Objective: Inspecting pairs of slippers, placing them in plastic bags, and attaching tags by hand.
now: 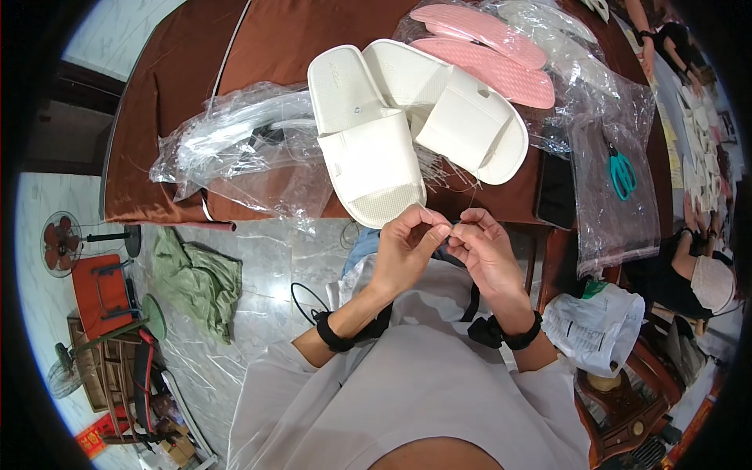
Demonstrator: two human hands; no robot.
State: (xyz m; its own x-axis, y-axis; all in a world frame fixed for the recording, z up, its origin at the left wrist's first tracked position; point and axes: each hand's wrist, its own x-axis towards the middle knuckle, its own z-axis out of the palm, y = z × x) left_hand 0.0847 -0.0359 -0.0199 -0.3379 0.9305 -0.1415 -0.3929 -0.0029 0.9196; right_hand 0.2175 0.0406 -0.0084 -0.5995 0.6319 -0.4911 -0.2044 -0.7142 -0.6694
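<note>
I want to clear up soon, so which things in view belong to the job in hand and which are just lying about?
Likely part of the job:
white slide slippers
thin pale strands
pink slippers
clear plastic wrapping
teal-handled scissors, perhaps

Probably just lying about:
crumpled green cloth
pedestal fan
black device, perhaps a phone
white plastic bag

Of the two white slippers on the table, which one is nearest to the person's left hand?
The left white slipper: its toe end sits close to the left hand, while the right white slipper lies farther from it.
</note>
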